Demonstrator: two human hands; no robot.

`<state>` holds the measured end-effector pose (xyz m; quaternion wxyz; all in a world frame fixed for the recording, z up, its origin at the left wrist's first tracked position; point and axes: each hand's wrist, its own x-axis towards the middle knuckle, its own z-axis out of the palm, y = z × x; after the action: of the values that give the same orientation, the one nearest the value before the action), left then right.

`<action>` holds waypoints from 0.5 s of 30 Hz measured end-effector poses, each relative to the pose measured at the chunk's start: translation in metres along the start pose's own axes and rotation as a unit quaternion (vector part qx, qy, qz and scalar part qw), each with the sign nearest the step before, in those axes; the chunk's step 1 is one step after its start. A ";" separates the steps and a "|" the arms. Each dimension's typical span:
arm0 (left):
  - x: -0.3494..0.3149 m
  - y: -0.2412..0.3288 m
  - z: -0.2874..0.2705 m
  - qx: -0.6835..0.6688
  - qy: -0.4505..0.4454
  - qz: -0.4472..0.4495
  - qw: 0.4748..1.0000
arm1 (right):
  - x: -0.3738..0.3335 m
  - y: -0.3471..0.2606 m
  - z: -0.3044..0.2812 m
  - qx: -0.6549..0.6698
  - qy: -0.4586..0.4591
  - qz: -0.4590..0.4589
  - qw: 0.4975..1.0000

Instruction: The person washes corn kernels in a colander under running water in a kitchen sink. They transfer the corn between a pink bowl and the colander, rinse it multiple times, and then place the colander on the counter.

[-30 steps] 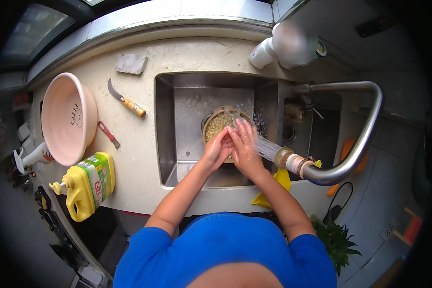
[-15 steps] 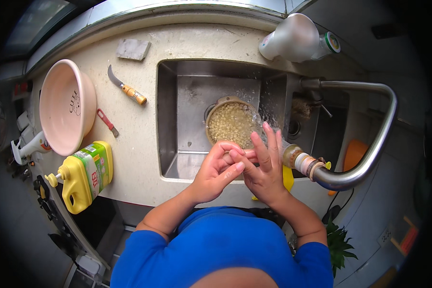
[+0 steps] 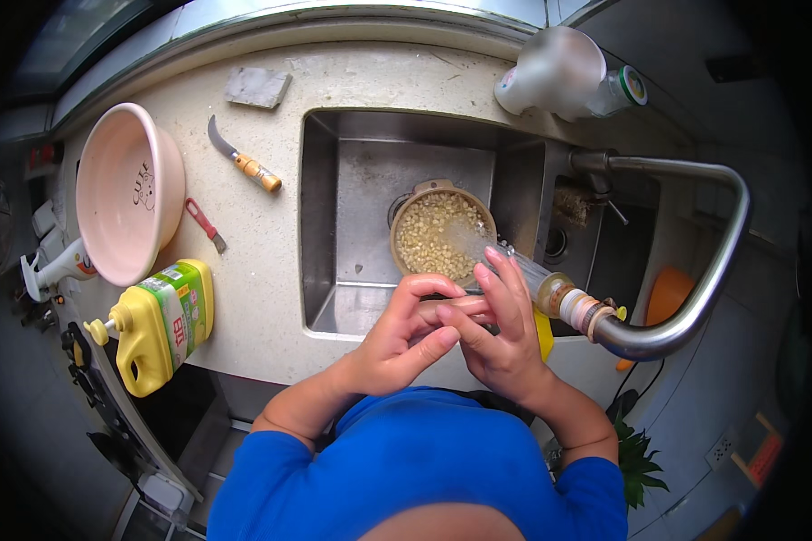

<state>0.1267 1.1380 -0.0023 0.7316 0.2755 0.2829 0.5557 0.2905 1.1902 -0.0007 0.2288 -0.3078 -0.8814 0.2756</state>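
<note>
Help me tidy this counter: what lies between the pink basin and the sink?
Between them, in the head view, lie a curved wooden-handled knife and a red-handled tool, on the counter, the knife nearer the sink.

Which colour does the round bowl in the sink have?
The bowl is tan, a light brown; it shows best in the head view.

Your left hand (image 3: pixel 397 343) and right hand (image 3: pixel 505 347) meet at the fingers above the near edge of the stainless-steel sink (image 3: pixel 356 307) — whether they pinch anything is hidden. Beyond them, water (image 3: pixel 525 267) sprays from the nozzle (image 3: pixel 559 296) of the curved faucet (image 3: pixel 735 216) into a round tan bowl (image 3: pixel 434 187) of pale kernels (image 3: pixel 429 236). On the surface (image 3: pixel 257 270) at your left sit a wood-handled curved knife (image 3: pixel 256 171), a pink basin (image 3: pixel 117 194) and a yellow pump jug (image 3: pixel 153 329).
</note>
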 end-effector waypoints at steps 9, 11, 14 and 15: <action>-0.014 -0.043 -0.040 0.043 0.048 -0.166 0.984 | -0.025 0.004 0.015 0.202 -0.176 0.183 0.946; -0.015 -0.046 -0.043 0.020 0.051 -0.182 0.982 | -0.030 0.005 0.021 0.234 -0.178 0.215 0.931; -0.015 -0.049 -0.045 0.028 0.050 -0.178 0.982 | -0.036 0.006 0.027 0.303 -0.172 0.259 0.901; -0.016 -0.051 -0.046 0.057 0.050 -0.166 0.983 | -0.038 0.007 0.029 0.328 -0.168 0.273 0.889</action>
<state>0.1229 1.1147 -0.0686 0.7819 0.2372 0.3922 0.4224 0.3037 1.1596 -0.0359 0.0808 -0.3925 -0.6477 0.6480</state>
